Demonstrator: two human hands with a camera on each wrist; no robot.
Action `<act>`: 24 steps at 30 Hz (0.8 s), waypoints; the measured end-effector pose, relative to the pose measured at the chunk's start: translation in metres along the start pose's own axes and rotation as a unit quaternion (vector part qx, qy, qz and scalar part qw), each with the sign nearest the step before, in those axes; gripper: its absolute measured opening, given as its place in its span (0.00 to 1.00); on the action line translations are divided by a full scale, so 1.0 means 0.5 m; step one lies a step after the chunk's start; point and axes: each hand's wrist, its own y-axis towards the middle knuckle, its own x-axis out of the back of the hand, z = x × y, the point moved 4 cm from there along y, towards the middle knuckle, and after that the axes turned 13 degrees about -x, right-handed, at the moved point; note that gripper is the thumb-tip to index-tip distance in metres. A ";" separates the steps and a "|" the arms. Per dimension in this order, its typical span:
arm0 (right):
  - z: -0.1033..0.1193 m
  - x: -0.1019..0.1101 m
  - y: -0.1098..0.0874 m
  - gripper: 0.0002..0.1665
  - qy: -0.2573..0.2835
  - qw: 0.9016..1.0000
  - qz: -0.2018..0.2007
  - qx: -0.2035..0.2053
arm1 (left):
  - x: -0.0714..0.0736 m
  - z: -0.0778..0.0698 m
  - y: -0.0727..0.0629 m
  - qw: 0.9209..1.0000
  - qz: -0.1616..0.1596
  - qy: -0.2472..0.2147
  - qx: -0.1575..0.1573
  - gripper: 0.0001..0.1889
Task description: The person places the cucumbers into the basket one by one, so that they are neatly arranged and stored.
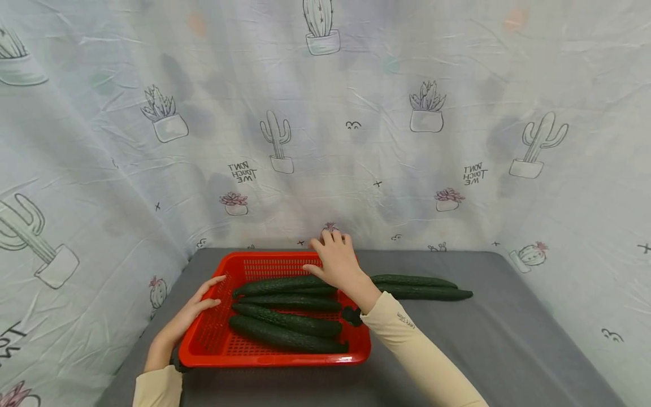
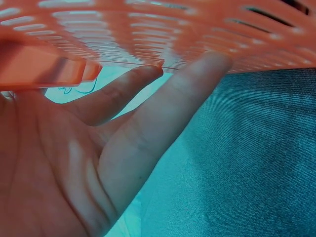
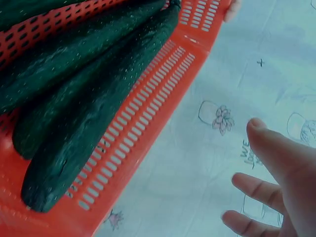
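A red slotted plastic basket (image 1: 239, 360) holds several long dark-green cucumbers (image 1: 292, 333) lying side by side. My left hand (image 1: 190, 314) grips the basket's left rim, two digits over it in the head view. From below, in the left wrist view, digits (image 2: 158, 116) reach the slotted wall. Above the basket's back right corner, my right hand (image 1: 338, 260) is raised with its fingers apart and nothing in them. The right wrist view has this hand (image 3: 276, 182) beside the basket wall, away from the cucumbers (image 3: 94, 113).
To the right of the basket, two more cucumbers (image 1: 427, 292) lie on the grey tabletop (image 1: 488, 350), their left ends hidden behind the right wrist and basket. A pale curtain (image 1: 356, 158) printed with cacti surrounds the table at the back and sides.
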 end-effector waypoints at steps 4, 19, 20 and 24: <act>-0.024 -0.001 -0.007 0.28 0.021 1.000 0.012 -0.004 | 0.003 0.002 0.000 1.000 -0.005 0.013 -0.001 0.30; -0.145 0.011 -0.053 0.28 0.068 0.996 0.030 -0.051 | 0.001 0.010 0.002 1.000 -0.011 0.022 -0.005 0.29; -0.154 0.009 -0.056 0.28 0.071 0.995 0.031 -0.055 | 0.001 0.009 0.002 1.000 -0.011 0.021 -0.005 0.29; -0.189 0.000 -0.069 0.28 0.082 0.994 0.035 -0.070 | 0.001 0.005 0.001 1.000 -0.013 0.019 -0.004 0.29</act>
